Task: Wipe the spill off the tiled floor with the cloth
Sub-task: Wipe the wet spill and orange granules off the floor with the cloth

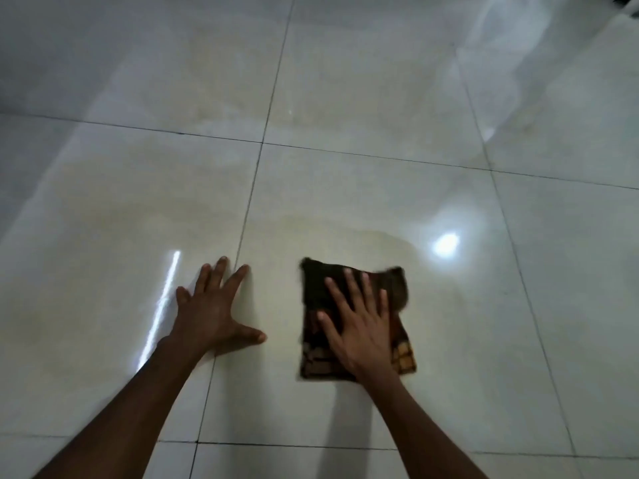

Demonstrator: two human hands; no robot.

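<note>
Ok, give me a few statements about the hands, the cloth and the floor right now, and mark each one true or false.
1. The right hand lies flat on the cloth. True.
2. The left hand grips a corner of the cloth. False: it rests spread on the bare tiled floor, apart from the cloth.
3. The cloth is plain white. False: it is dark and patterned.
4. A grout line runs between the hands. True.

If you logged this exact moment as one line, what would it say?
step: wiping | right hand: flat on cloth | left hand: flat on bare tiled floor | spill: faint stain beyond cloth
</note>
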